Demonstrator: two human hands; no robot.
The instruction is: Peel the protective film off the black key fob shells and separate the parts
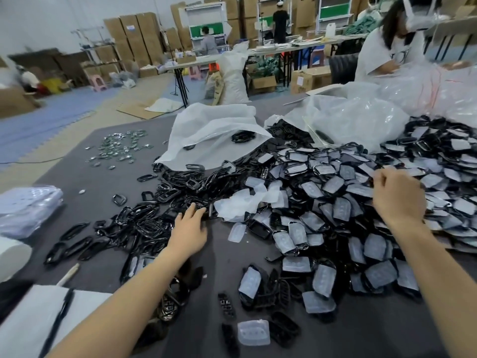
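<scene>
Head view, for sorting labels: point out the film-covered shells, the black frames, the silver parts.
film-covered shells [333,188], head view, middle of the pile
black frames [144,224], head view, middle of the heap
silver parts [121,148], head view, centre of the scatter

Left hand [189,228] touches black frames [144,223], right hand [398,195] above filmed shells [335,182].

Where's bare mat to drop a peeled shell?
Bare mat between the left hand and the film-covered shells; also between the silver parts and the black frames. Crowded: centre and right, under the frame and shell piles.
</scene>
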